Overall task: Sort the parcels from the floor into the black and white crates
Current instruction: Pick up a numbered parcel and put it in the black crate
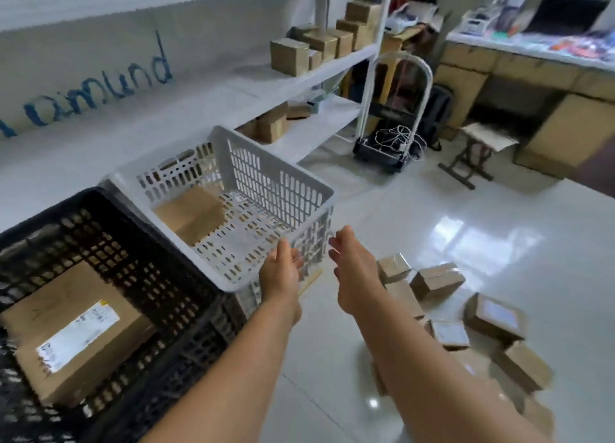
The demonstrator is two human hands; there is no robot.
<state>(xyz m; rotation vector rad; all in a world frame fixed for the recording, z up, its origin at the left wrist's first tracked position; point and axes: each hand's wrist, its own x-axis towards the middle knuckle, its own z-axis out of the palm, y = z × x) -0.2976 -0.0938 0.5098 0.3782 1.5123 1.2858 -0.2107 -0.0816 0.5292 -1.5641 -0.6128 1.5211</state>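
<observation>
Just beyond the fingertips of both hands stands the white crate [233, 190], its near corner almost meeting them. Neither hand holds anything. The left hand [281, 273] reaches out with straight, relaxed fingers, which lie against or just short of the crate's near wall; the blur makes it hard to tell which. The right hand [352, 269] hangs beside it, a little to the right and apart from the crate, its fingers loosely spread and pointing forward over the floor [466, 243].

Inside the white crate, ahead and left of the left hand, one brown parcel [191, 214] lies on the slotted bottom. Left of the left forearm sits the black crate [139, 276], touching the white one, with a larger labelled parcel [73, 329] lying flat in it.

Right of the right wrist and under that forearm, a loose heap of small parcels [466, 316] lies on the glossy floor, some tilted, some showing white labels; the forearm hides part of it.

Far ahead of the hands, a white shelf unit [319, 73] carries rows of brown boxes [319, 43] on two levels. Beyond the right hand stand a hand trolley [386, 136] with a coil of white cord on it, a small folding stool [479, 150] and a desk [519, 66] with blurred clutter on top.
</observation>
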